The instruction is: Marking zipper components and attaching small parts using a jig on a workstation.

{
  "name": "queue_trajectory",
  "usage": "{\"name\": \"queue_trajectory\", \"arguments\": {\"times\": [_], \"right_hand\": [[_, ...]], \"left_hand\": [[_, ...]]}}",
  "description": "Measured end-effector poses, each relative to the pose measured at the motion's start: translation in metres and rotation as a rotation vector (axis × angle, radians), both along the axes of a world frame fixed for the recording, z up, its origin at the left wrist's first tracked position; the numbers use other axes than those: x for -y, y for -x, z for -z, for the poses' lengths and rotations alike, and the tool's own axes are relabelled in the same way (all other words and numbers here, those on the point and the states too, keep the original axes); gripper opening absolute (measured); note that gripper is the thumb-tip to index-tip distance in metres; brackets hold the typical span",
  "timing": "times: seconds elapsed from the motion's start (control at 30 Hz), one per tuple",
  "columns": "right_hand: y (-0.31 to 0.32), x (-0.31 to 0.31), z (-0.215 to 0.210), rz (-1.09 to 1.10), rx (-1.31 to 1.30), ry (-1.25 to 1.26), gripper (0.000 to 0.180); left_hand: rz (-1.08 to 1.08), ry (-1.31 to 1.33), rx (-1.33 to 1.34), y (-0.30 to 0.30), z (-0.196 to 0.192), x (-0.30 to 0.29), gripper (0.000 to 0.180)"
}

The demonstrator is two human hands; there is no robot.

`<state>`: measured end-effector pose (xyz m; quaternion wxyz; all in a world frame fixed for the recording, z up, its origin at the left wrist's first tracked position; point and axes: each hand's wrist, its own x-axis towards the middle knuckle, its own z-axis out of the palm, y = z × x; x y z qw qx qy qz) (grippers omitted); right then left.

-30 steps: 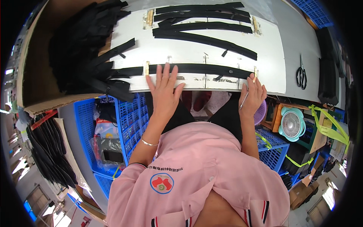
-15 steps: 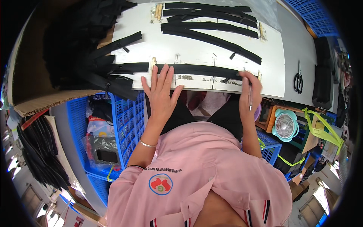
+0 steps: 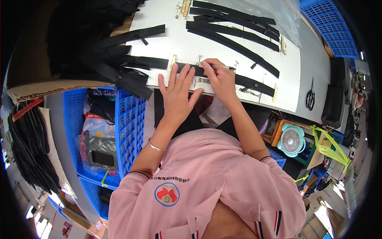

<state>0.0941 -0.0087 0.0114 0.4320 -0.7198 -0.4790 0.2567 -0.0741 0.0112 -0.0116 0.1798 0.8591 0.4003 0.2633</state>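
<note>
while hands press strip, crate holds bags.

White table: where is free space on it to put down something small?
The white table is bare between the left black strips and the upper strips. The grey top left of the scissors is bare too. Crowded around both hands.

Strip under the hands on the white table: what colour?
Black strip, seen in the head view; left hand flat on it.

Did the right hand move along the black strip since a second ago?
Yes. The right hand, holding a pen, was at the black strip's right end beside the brass bracket; it now sits near the strip's left end, close to the left hand.
</note>
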Motion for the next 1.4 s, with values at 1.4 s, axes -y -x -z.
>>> {"name": "queue_trajectory", "arguments": {"times": [1.4], "right_hand": [[-0.068,0.057,0.013,0.273,0.058,-0.183,0.021]], "left_hand": [[0.021,0.059,-0.065,-0.002,-0.005,0.001,0.062]]}}
